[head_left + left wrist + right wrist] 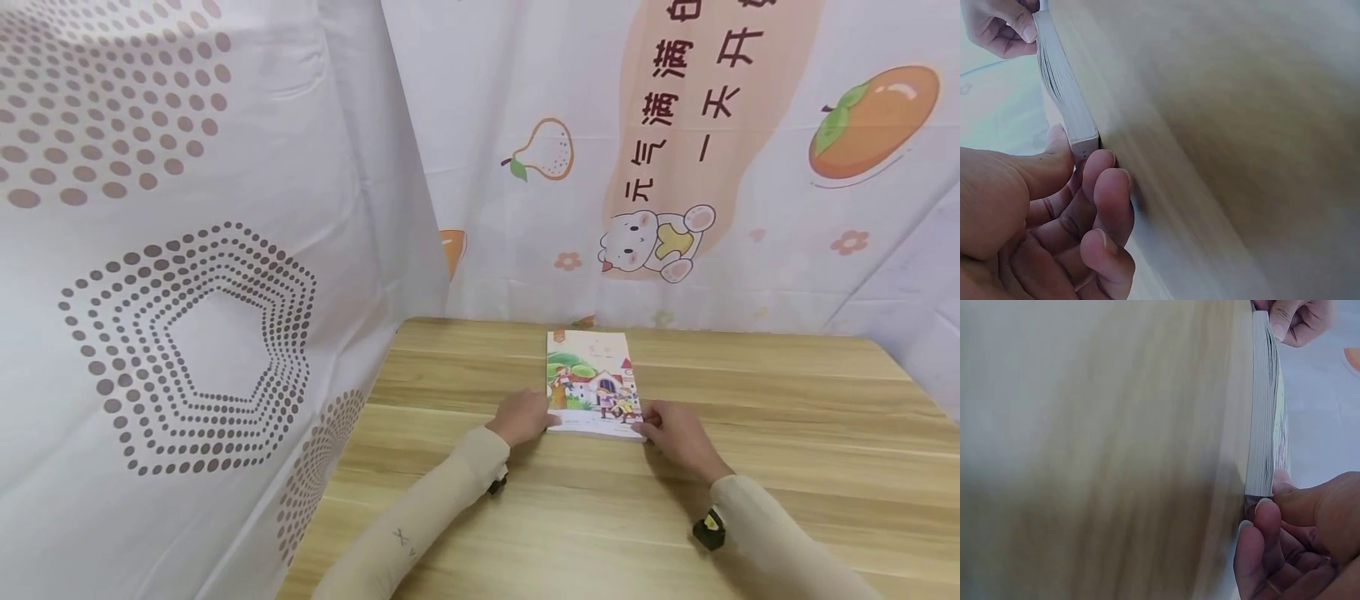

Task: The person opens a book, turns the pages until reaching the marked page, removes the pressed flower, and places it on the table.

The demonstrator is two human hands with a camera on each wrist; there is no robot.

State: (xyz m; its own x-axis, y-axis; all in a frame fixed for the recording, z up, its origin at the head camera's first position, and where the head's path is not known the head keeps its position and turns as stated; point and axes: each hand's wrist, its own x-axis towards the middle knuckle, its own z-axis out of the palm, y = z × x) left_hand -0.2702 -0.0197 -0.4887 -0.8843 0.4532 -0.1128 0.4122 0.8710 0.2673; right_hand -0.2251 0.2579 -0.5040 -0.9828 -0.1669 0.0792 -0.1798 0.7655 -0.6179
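A book (592, 379) with an illustrated cover of a house, a tree and small figures lies on the wooden table. My left hand (522, 417) pinches its near left corner, thumb on the cover and fingers at the edge. At the near right corner my right hand (675, 433) pinches it the same way. In the left wrist view the page edges of the book (1063, 81) fan slightly between both hands. From the right wrist, the book (1262, 406) shows its thick page block, with the right thumb over the cover side.
The wooden table (465, 517) spreads around the book. A white curtain with brown dots (225, 350) hangs along the left side. Behind the table hangs a cloth printed with fruit and characters (510, 208). Both wrists carry small dark devices, one by the right sleeve (780, 533).
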